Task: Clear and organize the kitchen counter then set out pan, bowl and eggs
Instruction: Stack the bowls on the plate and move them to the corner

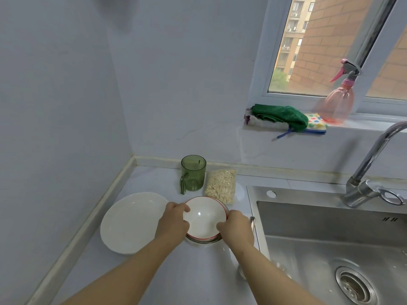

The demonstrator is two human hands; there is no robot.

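Item: red-rimmed bowl (203,216), on the counter (176,271) between white plate (130,223) and sink (308,249), seemingly nested in a clear dish (202,241), its opposite rims gripped by your left hand (174,219) and right hand (236,225); lift level and straight up so the dish stays put.

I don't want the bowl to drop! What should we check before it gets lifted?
1. Both hands gripping: the left hand and right hand hold opposite sides of the red-rimmed bowl: ok.
2. Bowl empty: nothing shows inside: ok.
3. Loose from the glass bowl beneath it: cannot tell.
4. Clear of the oats bag behind it: cannot tell whether they touch.
5. White plate out of the way: it lies close beside the left hand: not ok.
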